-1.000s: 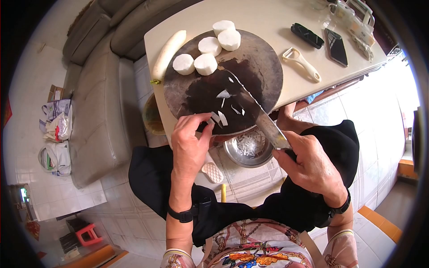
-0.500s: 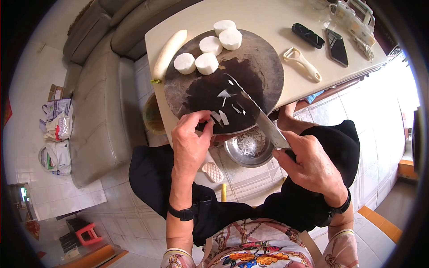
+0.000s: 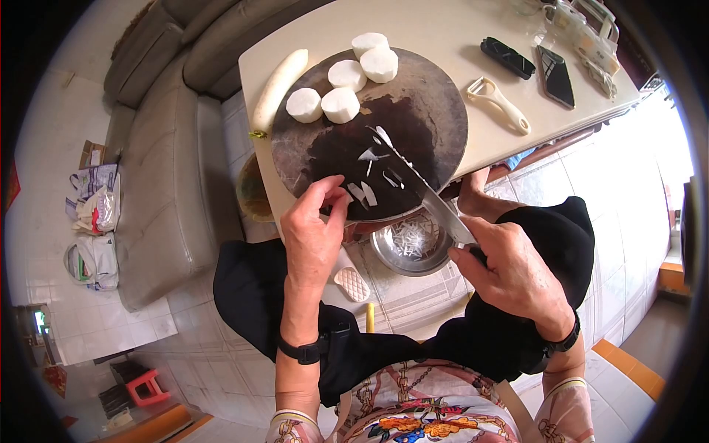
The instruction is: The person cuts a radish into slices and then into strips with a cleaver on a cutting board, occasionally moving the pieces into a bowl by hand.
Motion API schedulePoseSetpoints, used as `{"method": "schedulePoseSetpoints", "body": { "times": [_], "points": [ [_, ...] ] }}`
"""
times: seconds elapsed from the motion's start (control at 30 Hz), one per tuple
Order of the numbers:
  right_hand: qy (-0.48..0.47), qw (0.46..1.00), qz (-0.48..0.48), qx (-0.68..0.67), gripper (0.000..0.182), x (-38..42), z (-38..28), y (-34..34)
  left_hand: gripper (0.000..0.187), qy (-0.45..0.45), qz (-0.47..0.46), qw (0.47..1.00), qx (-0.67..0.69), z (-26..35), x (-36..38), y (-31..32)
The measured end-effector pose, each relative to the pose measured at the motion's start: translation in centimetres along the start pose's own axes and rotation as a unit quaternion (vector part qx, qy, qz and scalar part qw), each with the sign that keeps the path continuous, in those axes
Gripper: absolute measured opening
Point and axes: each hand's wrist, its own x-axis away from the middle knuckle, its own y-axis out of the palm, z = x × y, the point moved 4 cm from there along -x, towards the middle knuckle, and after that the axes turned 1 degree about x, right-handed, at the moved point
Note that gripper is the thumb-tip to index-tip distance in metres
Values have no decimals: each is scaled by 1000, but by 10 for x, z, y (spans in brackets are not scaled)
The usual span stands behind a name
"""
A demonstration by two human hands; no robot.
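My right hand (image 3: 509, 269) is wrapped round the handle of a knife (image 3: 442, 214), whose blade reaches up and left over the round dark cutting board (image 3: 436, 96). White bits cling along the blade. At the board's near left edge is my left hand (image 3: 316, 229), thumb and forefinger curled with a gap between the tips and nothing seen in them. Beside its fingertips lie small white slivers (image 3: 368, 193). Several thick peeled white radish pieces (image 3: 340, 105) stand at the back left of the board.
A whole white radish (image 3: 279, 90) lies left of the board. To the right are a peeler (image 3: 502, 105), a black case (image 3: 508, 58) and a phone (image 3: 555, 77). Below the table edge, a metal bowl (image 3: 411, 245) holds white shreds. A grey sofa (image 3: 159, 170) stands at left.
My left hand has shifted slightly up and left, away from the slivers. The knife has moved a little, and a white sliver now shows larger near its tip.
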Motion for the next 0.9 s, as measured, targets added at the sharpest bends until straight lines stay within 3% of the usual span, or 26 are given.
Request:
{"method": "schedulePoseSetpoints", "body": {
  "times": [0.2,0.47,0.9],
  "points": [
    [-3,1000,0,12,21,0,-3,-2,28,9,-18,1000,-12,4,2,-1],
    [16,1000,-9,25,27,-1,-4,-1,39,123,-64,986,-90,16,-4,5],
    [13,1000,-7,14,24,1,-1,-1,33,57,-80,995,-27,9,2,8]
  ]
}}
